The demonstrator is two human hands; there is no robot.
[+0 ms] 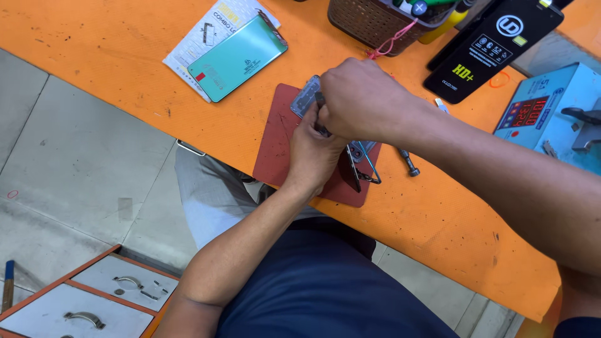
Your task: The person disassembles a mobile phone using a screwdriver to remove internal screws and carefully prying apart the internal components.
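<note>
Right hand (363,100), fist closed around a thin dark tool whose tip alone shows, bears down on an opened grey smartphone frame (307,95). Left hand (313,153) grips the frame's lower part from beneath. Frame rests on a dark red rectangular work mat (275,144) on the orange bench (113,56). Brown woven plastic basket (366,22), at the far edge, holds several items, only partly visible. Teal-backed screen panel (236,59) lies on a white printed packet (200,37). Blue heating unit (551,112) stands right.
</note>
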